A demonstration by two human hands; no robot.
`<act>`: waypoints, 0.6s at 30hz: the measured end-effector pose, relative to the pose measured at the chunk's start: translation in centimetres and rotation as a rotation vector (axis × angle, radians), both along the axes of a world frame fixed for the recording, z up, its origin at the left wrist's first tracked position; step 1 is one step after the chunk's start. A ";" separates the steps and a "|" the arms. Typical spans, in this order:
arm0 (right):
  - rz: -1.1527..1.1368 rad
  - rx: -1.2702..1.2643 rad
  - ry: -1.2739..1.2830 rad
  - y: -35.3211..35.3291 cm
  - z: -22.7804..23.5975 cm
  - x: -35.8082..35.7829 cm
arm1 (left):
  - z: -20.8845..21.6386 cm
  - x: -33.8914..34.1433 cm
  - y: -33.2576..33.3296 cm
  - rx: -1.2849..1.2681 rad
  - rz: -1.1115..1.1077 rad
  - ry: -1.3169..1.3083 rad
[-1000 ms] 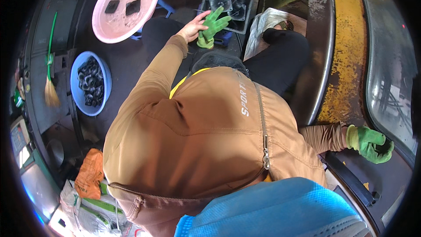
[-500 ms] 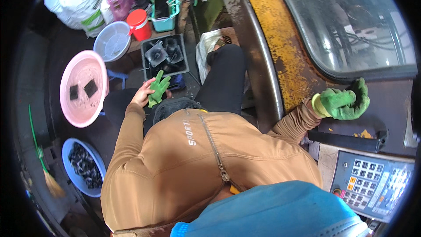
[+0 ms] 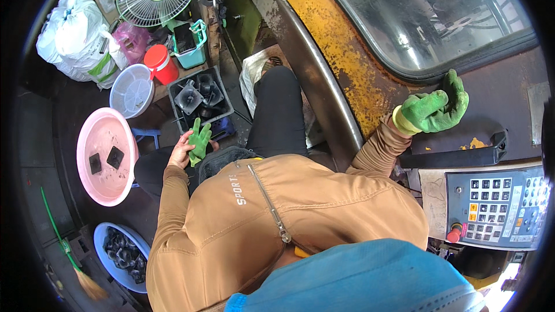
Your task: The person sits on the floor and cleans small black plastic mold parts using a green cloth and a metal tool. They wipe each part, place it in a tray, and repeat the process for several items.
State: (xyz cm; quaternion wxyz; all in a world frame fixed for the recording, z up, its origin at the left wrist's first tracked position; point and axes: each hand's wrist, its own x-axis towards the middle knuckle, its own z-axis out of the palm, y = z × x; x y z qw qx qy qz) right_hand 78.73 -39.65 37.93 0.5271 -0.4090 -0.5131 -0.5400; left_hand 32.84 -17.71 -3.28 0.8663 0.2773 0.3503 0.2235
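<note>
My left hand [image 3: 181, 151], bare, is closed around a loose green glove [image 3: 200, 140] in front of my lap, above my left thigh. The glove's fingers point up and away from me. My right hand [image 3: 432, 108] wears a green work glove with a yellow cuff. It is raised in front of the machine's dark panel, just below the window, its fingers curved and apart with nothing in them. Beneath it is a black bar handle [image 3: 457, 157]. The control panel [image 3: 491, 205], with rows of keys and a red knob, sits nearer me on the right.
A pink basin [image 3: 107, 182] holds two dark square pieces; a blue basin [image 3: 118, 254] holds many black parts. Farther off are a black crate [image 3: 222, 110] of black parts, a pale blue colander [image 3: 132, 91], a red jug [image 3: 162, 65] and a fan [image 3: 157, 17]. A broom [image 3: 89, 283] lies left.
The view has shifted, so the surroundings appear moved. My right hand's gloved fingers stand more upright and farther apart from the thumb. My left hand still holds the green glove.
</note>
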 end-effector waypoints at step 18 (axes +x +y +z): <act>-0.060 -0.035 -0.058 0.0 0.4 -0.8 | -1.6 0.1 0.2 0.017 -0.006 -0.116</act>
